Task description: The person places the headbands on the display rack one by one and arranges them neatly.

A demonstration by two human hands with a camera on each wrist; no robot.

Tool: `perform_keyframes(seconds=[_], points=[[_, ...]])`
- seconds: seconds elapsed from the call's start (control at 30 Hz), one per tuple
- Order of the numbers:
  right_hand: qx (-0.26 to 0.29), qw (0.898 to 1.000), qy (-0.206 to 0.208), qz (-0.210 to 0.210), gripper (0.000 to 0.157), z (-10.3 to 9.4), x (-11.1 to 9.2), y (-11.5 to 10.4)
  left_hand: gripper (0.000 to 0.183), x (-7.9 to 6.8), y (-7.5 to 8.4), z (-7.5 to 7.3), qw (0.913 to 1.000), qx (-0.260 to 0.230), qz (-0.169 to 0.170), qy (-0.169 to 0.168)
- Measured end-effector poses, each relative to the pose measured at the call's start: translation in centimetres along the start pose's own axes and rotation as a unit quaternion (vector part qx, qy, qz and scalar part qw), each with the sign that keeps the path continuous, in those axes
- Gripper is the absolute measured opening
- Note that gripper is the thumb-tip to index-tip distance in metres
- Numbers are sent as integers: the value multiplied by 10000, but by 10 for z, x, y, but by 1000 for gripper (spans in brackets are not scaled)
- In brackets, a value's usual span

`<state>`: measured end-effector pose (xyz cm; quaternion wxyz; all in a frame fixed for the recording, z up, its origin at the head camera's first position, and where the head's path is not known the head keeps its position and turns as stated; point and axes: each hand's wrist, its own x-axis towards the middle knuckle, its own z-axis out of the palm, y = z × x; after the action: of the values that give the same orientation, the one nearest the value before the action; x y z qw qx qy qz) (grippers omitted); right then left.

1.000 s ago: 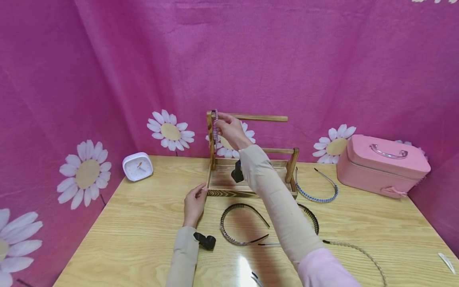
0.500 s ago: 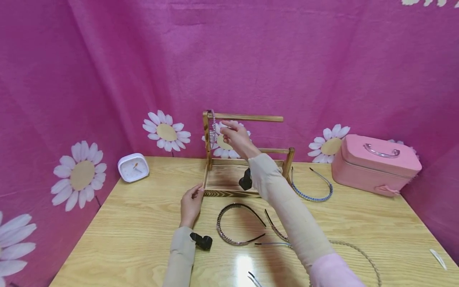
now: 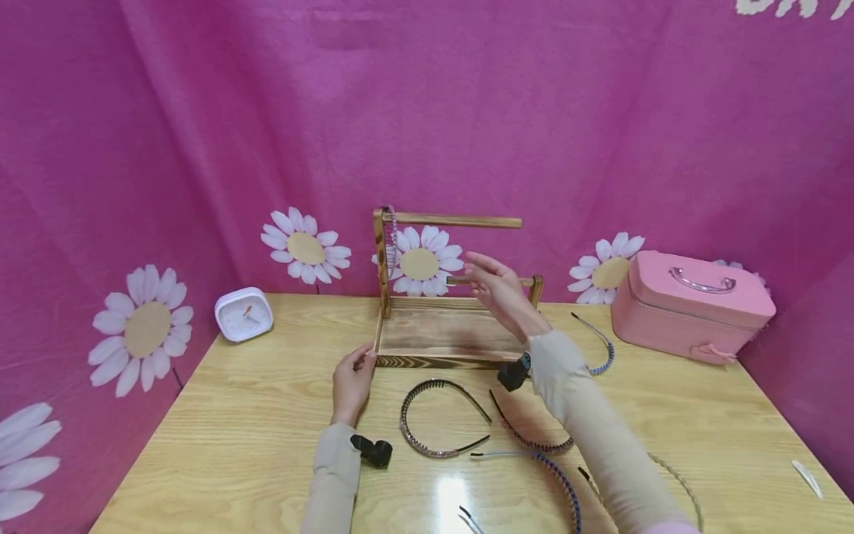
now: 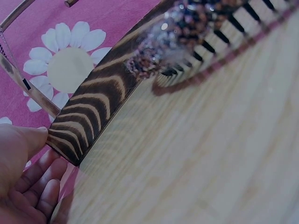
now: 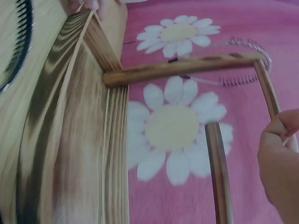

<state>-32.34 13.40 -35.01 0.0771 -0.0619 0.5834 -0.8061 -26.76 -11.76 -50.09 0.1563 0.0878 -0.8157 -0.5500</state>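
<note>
A wooden rack (image 3: 427, 363) with a shallow tray base and two side posts, each bearing a bar, stands near the back of the table. My left hand (image 3: 352, 386) holds its front left corner, thumb on the edge and fingers against the side; in the left wrist view the striped front board (image 4: 91, 100) runs up from that thumb. A pale pink-purple headband (image 3: 392, 245) hangs over the left end of the upper bar (image 3: 460, 221). My right hand (image 3: 503, 297), fingers extended and empty, is raised before the right part of the rack, by the lower bar (image 3: 457, 281).
In front of the rack lie several headbands: a dark sparkly one (image 3: 412, 434), another dark one (image 3: 517, 436), a blue one (image 3: 563, 482) and a braided tan one (image 3: 687, 489). A second blue headband (image 3: 606, 363), a pink case (image 3: 694, 315) and a white clock (image 3: 244, 314) also stand or lie around.
My right hand has let go of the headband on the upper bar and moved right and down. The headband stays hanging at the bar's left end. My left hand keeps to the rack's corner.
</note>
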Motion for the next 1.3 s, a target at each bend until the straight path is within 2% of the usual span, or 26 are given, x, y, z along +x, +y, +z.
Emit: perform_keyframes(seconds=[0.23,0.33,0.5,0.63,0.8,0.93,1.0,1.1,1.23,1.3], points=[[51,9997,184,-126,25,-51,-32,1,28,-2,1,-1,10000,-13,-69,-44],[2,9998,182,-109,23,-75,-46,1,28,-2,3,-2,10000,-37,-85,-12],[-235,9996,47,-119,25,-119,-69,11,28,-3,4,-3,9999,-49,-102,-32],[-297,9994,100,-154,30,-153,-86,21,29,-1,2,-2,9999,-70,-139,-53],[-432,9985,292,-170,35,-183,-104,28,29,0,2,-1,9997,-135,-216,-43],[-991,9936,547,32,35,-202,-113,32,28,-1,2,0,9996,-180,-229,10],[-1356,9886,626,185,35,-210,-115,33,28,-1,2,0,9996,-186,-208,42],[-2172,9737,640,235,35,-220,-114,36,28,0,3,-1,9995,-221,-199,71],[-3386,9389,595,139,26,-229,-112,41,28,0,3,-1,9994,-231,-250,54],[-3791,9233,599,177,27,-231,-110,44,28,0,3,0,9994,-204,-268,41]])
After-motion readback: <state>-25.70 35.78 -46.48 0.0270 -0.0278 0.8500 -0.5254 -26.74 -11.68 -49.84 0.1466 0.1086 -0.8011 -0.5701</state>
